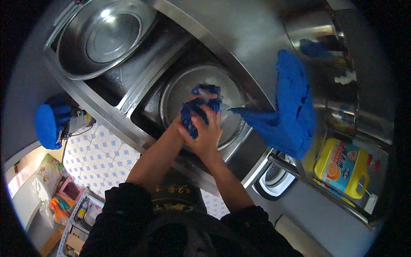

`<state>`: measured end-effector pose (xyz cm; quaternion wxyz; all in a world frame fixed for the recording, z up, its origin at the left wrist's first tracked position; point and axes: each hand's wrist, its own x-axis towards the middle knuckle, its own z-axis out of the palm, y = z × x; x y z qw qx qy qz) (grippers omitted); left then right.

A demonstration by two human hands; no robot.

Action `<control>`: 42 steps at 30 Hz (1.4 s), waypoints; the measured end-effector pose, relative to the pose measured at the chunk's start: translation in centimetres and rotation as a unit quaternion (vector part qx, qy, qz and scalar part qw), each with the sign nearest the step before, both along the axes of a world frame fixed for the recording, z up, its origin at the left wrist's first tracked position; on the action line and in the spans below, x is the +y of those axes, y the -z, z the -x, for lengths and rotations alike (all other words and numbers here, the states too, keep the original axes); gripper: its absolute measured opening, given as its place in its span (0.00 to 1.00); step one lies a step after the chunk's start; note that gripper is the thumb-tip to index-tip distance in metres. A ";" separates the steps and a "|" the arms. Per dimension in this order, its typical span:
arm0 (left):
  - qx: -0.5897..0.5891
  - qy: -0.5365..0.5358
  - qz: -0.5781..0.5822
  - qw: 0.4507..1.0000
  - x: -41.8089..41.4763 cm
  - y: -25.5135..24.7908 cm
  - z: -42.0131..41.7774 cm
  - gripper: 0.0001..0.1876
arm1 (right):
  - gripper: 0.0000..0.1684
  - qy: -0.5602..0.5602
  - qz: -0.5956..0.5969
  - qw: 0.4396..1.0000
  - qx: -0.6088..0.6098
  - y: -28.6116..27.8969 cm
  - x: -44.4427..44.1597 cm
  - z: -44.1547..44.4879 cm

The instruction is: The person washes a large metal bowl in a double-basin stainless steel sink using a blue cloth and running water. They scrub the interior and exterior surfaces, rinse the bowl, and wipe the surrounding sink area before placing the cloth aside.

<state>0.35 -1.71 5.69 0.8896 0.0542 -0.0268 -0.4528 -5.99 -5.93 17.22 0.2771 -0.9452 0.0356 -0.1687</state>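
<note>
Over a round metal basin (170,93) in the right-hand bowl of a stainless steel sink, both my hands grip a wet, bunched dark blue cloth (191,110). My right hand (205,133) presses on the cloth from the near right, its fingers spread over it. Much of my left hand (184,123) is hidden by the cloth and by my right hand; some of its fingers show between the folds. Water splashes on the cloth and the hands. A bright blue cloth (293,109) hangs over the sink's right side, its pointed end reaching towards the basin.
A large empty metal basin (112,37) rests over the left bowl, beyond the divider (154,70). To the right, a yellow bottle (343,167) bearing writing lies in a metal rack (340,196). A blue-covered object (49,123) stands left of the sink. Storage baskets (75,218) are lower left.
</note>
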 end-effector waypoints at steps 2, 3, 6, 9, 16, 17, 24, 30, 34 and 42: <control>0.051 0.009 0.072 0.996 0.2 -0.9 -0.1 0.16 | 0.18 0.029 -0.003 0.999 -0.038 -0.3 -0.2 -1.1; 0.074 -0.004 0.070 0.995 0.3 -1.1 -0.1 0.16 | 0.19 0.042 -0.004 0.998 -0.056 -0.6 -0.3 -1.7; 0.117 -0.115 -0.184 0.969 1.0 -7.4 1.0 0.14 | 0.18 0.073 -0.092 0.992 -0.050 -1.1 -1.8 -3.3; 0.168 -0.113 -0.417 0.886 0.3 -10.4 0.4 0.15 | 0.16 0.125 -0.168 0.977 -0.037 -1.8 -3.8 -4.7; 0.131 -0.088 -0.477 0.865 3.2 -10.3 1.4 0.22 | 0.23 0.140 -0.040 0.968 0.202 10.5 -11.6 -0.9; 0.118 -0.072 -0.514 0.846 3.9 -9.5 0.7 0.24 | 0.27 0.168 -0.035 0.957 0.234 12.5 -13.2 -0.5; 0.053 -0.109 -0.492 0.862 5.5 -0.5 1.9 0.27 | 0.26 0.011 0.308 0.935 0.173 21.4 -8.7 3.2; 0.194 -0.081 -0.506 0.837 3.4 2.5 4.5 0.27 | 0.31 0.022 0.062 0.944 0.325 26.8 -13.7 3.1; 0.182 -0.114 -0.479 0.851 1.9 6.5 6.1 0.33 | 0.27 0.024 0.315 0.925 0.211 29.9 -12.0 4.8; 0.261 -0.128 -0.416 0.861 -1.9 0.4 2.3 0.37 | 0.24 0.028 -0.143 0.976 0.165 15.9 -11.2 3.5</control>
